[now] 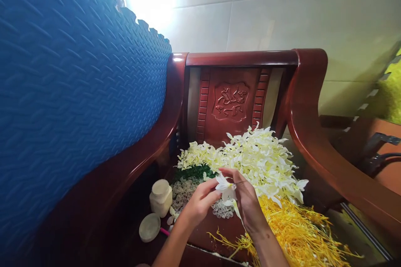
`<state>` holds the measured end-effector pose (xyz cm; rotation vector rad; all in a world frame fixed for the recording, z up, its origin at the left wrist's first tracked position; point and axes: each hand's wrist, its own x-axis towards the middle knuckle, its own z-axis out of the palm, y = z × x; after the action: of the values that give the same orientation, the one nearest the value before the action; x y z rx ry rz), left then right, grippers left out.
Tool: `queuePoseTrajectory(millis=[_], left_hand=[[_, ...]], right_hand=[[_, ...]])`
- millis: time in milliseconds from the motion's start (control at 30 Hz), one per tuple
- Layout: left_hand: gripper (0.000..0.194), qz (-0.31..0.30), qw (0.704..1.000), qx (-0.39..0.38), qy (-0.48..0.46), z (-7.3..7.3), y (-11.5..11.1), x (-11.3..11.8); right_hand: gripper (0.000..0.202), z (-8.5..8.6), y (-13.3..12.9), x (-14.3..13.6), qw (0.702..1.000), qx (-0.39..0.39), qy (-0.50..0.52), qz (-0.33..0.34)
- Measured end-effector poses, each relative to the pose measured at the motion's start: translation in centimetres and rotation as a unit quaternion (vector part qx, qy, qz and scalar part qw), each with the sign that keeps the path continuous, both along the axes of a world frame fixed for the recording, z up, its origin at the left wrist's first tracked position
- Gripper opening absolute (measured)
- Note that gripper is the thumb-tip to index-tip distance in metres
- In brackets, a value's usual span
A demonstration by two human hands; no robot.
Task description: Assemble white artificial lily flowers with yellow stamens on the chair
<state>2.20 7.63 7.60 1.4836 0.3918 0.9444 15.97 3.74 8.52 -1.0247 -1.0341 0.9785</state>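
Note:
A white artificial flower [224, 184] with a pale yellow centre is held up between both hands above the chair seat. My left hand [200, 204] pinches its petals from the left side. My right hand [247, 204] curls round its right side, fingers bent at the centre; whether a thin stem lies in them is hard to make out. Another pale petal piece hangs below, by the right palm. Behind the hands lies a heap of white flowers [260, 158]. Yellow stringy strands [294, 229] are piled beside my right forearm. Small whitish rings [184, 192] lie past my left hand.
A wooden armchair [241, 58] with curved arms surrounds the piles. A whitish jar [161, 198] and a round lid [149, 227] are on the left, near a pink stick [164, 231]. Green pieces [194, 172] lie behind the rings. A blue foam mat [94, 83] stands along the left.

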Motion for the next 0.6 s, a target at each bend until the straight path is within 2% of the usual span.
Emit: queuePoseTrajectory(millis=[100, 267, 367, 500, 600], left_hand=[[0.029, -0.012, 0.996, -0.069, -0.053, -0.29, 0.21, 0.12], [0.046, 0.005, 0.978, -0.171, -0.121, -0.64, 0.43, 0.30], [0.056, -0.014, 0.976, -0.177, -0.124, -0.61, 0.42, 0.16], [0.051, -0.025, 0.977, -0.178, -0.116, -0.51, 0.39, -0.06], [0.047, -0.019, 0.980, -0.171, -0.098, -0.42, 0.44, -0.21]], right_hand=[[0.035, 0.50, -0.05, 0.02, 0.998, -0.018, -0.055, 0.028], [0.031, 0.60, 0.09, 0.10, 0.997, -0.002, -0.072, 0.005], [0.030, 0.56, 0.11, 0.22, 0.997, 0.001, -0.083, 0.005], [0.031, 0.80, -0.09, 0.27, 0.994, -0.005, -0.103, 0.017], [0.033, 1.05, -0.31, 0.16, 0.994, -0.023, -0.099, 0.050]])
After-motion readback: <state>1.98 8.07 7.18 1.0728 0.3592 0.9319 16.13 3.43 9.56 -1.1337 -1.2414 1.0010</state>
